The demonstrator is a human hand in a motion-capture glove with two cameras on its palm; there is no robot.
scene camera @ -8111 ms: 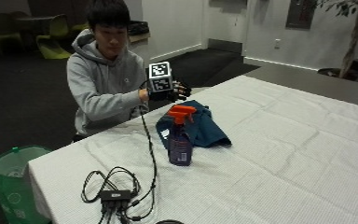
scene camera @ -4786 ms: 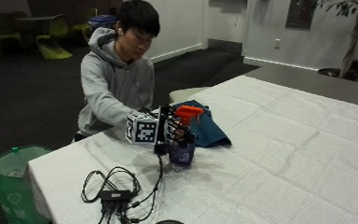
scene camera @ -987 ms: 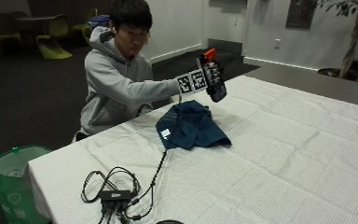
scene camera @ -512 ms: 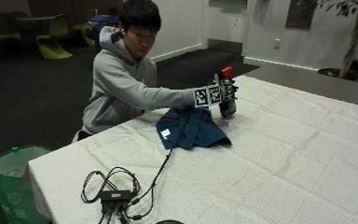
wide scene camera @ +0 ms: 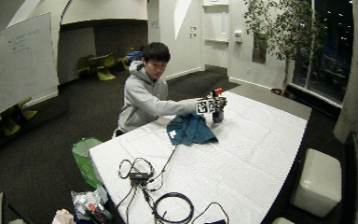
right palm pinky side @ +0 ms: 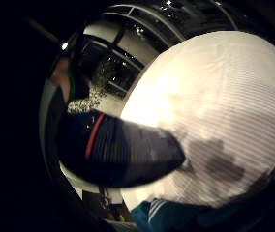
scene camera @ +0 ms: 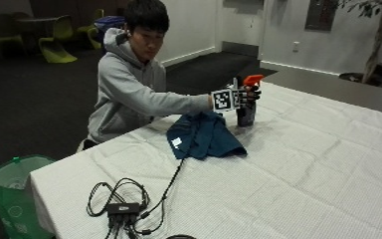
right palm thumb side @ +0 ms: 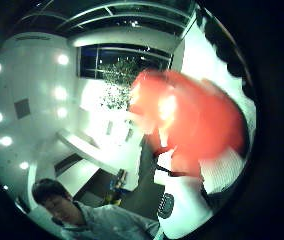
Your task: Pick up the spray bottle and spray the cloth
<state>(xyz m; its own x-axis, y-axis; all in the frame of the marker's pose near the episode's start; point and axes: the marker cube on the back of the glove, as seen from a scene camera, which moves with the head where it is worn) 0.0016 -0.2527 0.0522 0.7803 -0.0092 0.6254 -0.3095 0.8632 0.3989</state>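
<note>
Right hand (scene camera: 246, 95), centre frame: grasping spray bottle (scene camera: 247, 107). Step: aiming. Next: nozzle toward cloth (scene camera: 201, 135), likely trigger squeeze.

Spray bottle (scene camera: 246, 110) with dark body and orange trigger head (scene camera: 252, 79), gripped by the black-gloved right hand (scene camera: 246, 95); teal-blue cloth (scene camera: 201, 135) with a small white tag, at the bottle's 8 o'clock; white, finely ribbed tablecloth (scene camera: 310, 164); green bin (scene camera: 12, 196); grey hoodie (scene camera: 128, 92).
</note>
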